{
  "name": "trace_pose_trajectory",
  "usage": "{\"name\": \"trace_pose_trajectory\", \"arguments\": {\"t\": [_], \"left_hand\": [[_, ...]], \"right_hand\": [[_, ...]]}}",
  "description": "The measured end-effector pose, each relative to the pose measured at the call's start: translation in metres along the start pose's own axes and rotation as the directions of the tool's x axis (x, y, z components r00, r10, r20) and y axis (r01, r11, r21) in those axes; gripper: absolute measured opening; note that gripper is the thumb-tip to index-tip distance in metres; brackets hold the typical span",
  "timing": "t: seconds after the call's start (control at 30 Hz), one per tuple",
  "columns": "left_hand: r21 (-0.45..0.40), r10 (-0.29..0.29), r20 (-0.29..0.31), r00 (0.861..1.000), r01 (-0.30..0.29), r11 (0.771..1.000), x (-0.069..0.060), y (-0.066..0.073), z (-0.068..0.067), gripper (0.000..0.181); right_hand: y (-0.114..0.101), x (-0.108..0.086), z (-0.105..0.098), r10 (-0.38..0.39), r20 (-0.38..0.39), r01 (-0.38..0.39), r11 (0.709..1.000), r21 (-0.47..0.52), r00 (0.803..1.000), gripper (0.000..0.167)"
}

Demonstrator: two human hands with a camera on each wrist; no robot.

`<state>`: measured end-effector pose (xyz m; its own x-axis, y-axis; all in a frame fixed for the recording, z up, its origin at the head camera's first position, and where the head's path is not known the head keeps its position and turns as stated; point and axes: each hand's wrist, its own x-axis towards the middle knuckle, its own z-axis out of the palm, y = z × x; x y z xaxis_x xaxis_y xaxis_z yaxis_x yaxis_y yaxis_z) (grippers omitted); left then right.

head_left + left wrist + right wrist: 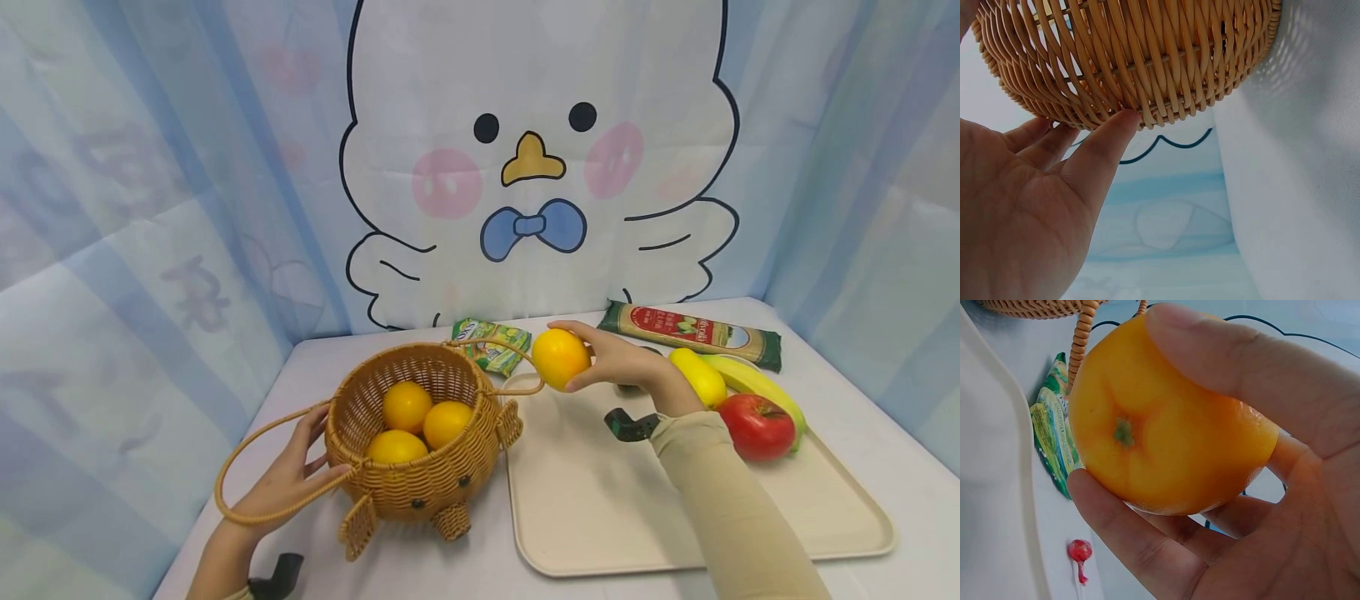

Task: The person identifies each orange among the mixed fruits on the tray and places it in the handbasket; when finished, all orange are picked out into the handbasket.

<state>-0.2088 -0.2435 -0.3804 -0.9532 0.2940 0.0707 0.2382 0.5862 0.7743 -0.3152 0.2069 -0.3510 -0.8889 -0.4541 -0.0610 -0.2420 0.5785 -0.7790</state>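
My right hand [626, 367] grips an orange [561, 358], which hangs above the tray's back left corner, next to the basket's right handle. In the right wrist view thumb and fingers wrap round the orange [1147, 425], its green stem spot showing. The brown wicker basket [390, 487], with an animal face, holds three oranges [407, 407]. At its left side, my left hand [288, 471] rests thumb and spread fingers against the outer wall; the left handle loop crosses over this hand. The left wrist view shows fingertips [1125, 119] touching the wicker [1147, 56].
A beige tray [592, 517] lies on the right, bearing a red apple [757, 427], a banana [757, 387], a yellow lemon-like fruit [697, 375] and a partly hidden dark item. Behind are a green snack bag [498, 350], a long packet [697, 332] and a red lollipop [1080, 550].
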Motion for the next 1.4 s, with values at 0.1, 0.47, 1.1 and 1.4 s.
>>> {"name": "trace_pose_trajectory", "arguments": {"t": [0.1, 0.47, 1.1, 1.4], "left_hand": [[0.007, -0.001, -0.001, 1.0, 0.001, 1.0, 0.0, 0.0, 0.0, 0.083], [0.0, 0.005, 0.0, 1.0, -0.005, 1.0, -0.001, 0.0, 0.0, 0.082], [0.009, -0.004, 0.001, 1.0, 0.004, 1.0, 0.001, 0.0, 0.0, 0.084], [0.01, -0.003, 0.0, 1.0, 0.003, 1.0, 0.0, -0.002, 0.0, 0.085]], "right_hand": [[-0.001, 0.001, 0.001, 0.007, 0.001, -0.007, 1.0, 0.002, 1.0, 0.094], [-0.016, 0.0, 0.005, -0.036, 0.02, 0.036, 0.999, 0.019, 0.999, 0.093], [-0.038, 0.003, 0.007, -0.07, 0.038, 0.071, 0.997, -0.026, 0.997, 0.092], [-0.049, 0.007, 0.009, -0.121, 0.059, 0.123, 0.992, -0.025, 0.991, 0.091]]}}
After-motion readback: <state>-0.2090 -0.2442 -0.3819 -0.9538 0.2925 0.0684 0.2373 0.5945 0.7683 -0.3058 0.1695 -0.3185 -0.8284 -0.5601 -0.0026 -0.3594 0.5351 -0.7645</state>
